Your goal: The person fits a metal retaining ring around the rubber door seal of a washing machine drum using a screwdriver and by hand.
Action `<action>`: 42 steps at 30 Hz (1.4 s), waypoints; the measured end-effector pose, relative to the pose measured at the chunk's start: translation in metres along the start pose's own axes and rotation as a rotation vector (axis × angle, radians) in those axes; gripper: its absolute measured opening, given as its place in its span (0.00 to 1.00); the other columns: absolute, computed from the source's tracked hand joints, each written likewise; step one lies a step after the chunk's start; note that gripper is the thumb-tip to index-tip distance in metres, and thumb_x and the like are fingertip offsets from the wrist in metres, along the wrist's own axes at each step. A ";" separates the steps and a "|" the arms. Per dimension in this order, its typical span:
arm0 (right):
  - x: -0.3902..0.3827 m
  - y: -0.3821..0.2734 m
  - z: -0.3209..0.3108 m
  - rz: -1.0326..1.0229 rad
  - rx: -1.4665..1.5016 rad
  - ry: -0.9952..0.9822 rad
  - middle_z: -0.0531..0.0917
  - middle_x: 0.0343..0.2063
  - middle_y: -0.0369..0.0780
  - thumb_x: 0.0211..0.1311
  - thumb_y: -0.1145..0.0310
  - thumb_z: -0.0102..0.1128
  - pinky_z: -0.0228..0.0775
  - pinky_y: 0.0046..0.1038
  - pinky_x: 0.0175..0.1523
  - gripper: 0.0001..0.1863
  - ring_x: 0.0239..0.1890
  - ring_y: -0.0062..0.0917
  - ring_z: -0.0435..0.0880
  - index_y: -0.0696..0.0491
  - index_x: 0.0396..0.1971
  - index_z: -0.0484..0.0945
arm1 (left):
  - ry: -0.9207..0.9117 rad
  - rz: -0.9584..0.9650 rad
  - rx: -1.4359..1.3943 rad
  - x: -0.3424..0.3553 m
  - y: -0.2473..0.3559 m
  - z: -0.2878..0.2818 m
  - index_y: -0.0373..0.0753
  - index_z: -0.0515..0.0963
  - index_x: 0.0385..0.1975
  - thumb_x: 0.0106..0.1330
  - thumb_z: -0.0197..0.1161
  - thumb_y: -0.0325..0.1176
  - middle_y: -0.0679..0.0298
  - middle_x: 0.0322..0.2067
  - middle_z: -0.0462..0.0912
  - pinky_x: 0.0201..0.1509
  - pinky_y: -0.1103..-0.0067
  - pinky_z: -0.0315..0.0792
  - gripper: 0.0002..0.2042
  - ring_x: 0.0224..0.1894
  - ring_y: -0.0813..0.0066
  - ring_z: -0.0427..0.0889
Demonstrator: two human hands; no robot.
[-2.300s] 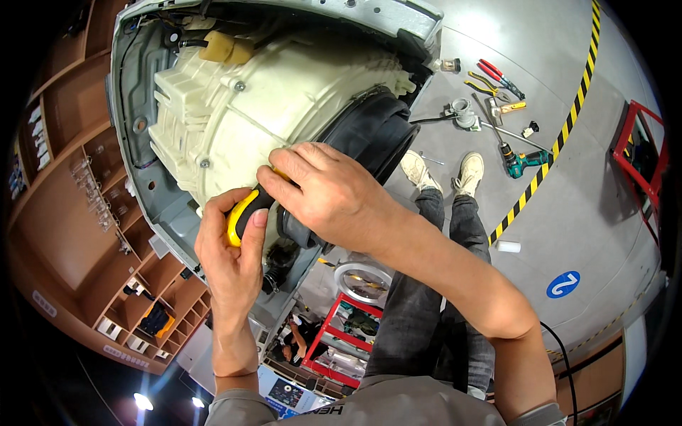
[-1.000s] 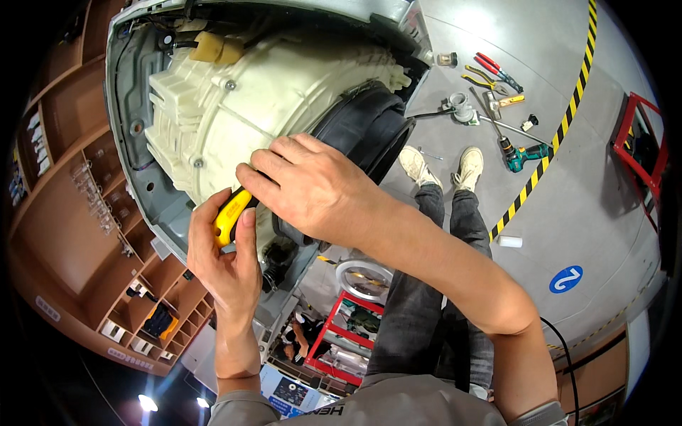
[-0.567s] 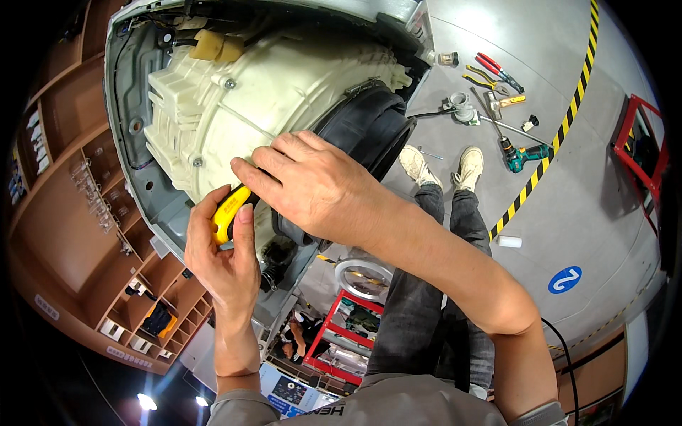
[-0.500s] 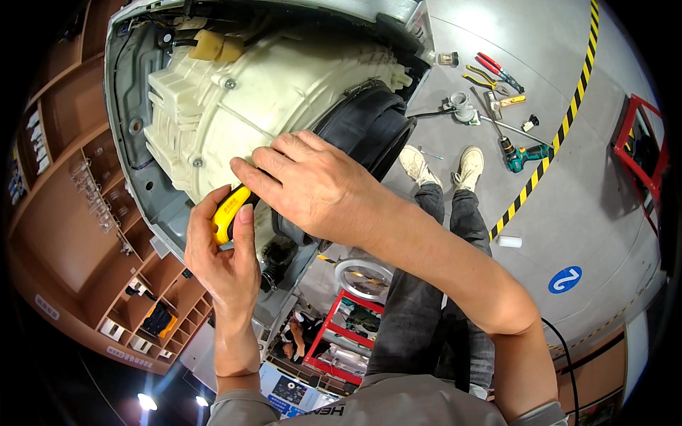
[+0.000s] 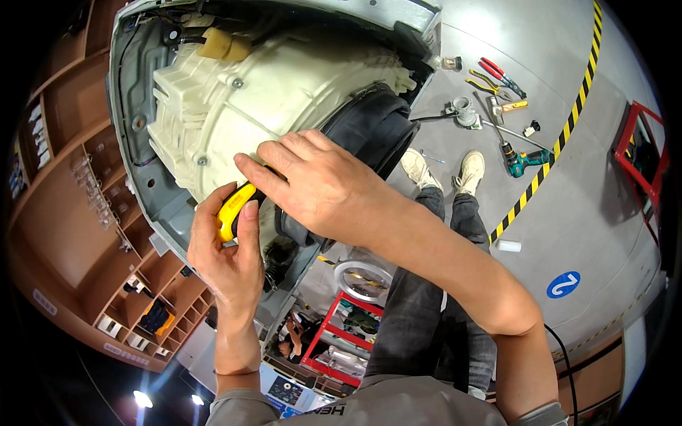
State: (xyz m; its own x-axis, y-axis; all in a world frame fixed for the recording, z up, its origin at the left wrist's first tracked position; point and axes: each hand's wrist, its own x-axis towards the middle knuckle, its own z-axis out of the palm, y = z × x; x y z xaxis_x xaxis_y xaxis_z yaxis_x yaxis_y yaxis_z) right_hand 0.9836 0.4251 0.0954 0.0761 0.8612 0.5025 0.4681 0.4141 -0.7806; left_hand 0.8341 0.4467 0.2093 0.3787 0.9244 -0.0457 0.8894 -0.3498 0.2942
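My left hand (image 5: 227,255) is closed round a yellow-and-black tool handle (image 5: 235,210), with the thumb along its near side. What the handle's far end carries is hidden. Across it reaches my right hand (image 5: 320,183), its fingers bent over the handle's black front part; whatever they grip lies out of sight beneath them. Both hands are at the front of a washing machine's cream plastic tub (image 5: 277,92). A black rubber door seal (image 5: 369,131) rings the tub's opening, right beside my right hand.
The grey cabinet (image 5: 145,167) surrounds the tub. On the floor to the right lie red-handled pliers (image 5: 501,74), yellow-handled pliers (image 5: 486,85), a hammer (image 5: 508,106), a green cordless drill (image 5: 524,160) and a grey pump-like part (image 5: 465,110). A round door ring (image 5: 362,280) and red cart (image 5: 330,348) stand nearby.
The whole view has shifted slightly, with the machine a little lower and to the right. Both hands keep nearly the same pose at the tool.
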 end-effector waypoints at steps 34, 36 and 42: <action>0.018 -0.009 -0.002 -0.054 -0.028 -0.065 0.79 0.30 0.35 0.53 0.69 0.60 0.69 0.29 0.49 0.06 0.40 0.29 0.79 0.52 0.31 0.79 | -0.210 0.277 0.122 0.011 0.001 -0.023 0.30 0.73 0.51 0.67 0.67 0.28 0.48 0.36 0.80 0.40 0.68 0.75 0.17 0.36 0.49 0.81; 0.017 -0.011 -0.001 -0.063 0.011 -0.103 0.78 0.30 0.35 0.53 0.69 0.60 0.69 0.29 0.48 0.07 0.39 0.29 0.78 0.53 0.33 0.79 | -0.221 0.258 0.076 0.009 -0.003 -0.023 0.30 0.72 0.52 0.67 0.67 0.28 0.49 0.36 0.81 0.39 0.69 0.75 0.17 0.35 0.51 0.82; 0.024 -0.012 -0.003 -0.043 -0.123 -0.146 0.78 0.30 0.35 0.54 0.70 0.59 0.70 0.29 0.48 0.09 0.39 0.29 0.79 0.53 0.36 0.79 | -0.232 -0.207 -0.219 -0.002 -0.002 -0.020 0.33 0.70 0.57 0.71 0.65 0.33 0.50 0.37 0.83 0.36 0.75 0.74 0.19 0.32 0.62 0.83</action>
State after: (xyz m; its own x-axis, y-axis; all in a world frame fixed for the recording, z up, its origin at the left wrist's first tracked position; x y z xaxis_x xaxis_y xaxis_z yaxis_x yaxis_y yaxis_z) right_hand 0.9823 0.4403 0.1182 -0.0706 0.8806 0.4686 0.5727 0.4204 -0.7037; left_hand 0.8267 0.4490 0.2276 0.2666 0.9043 -0.3333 0.8870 -0.0949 0.4520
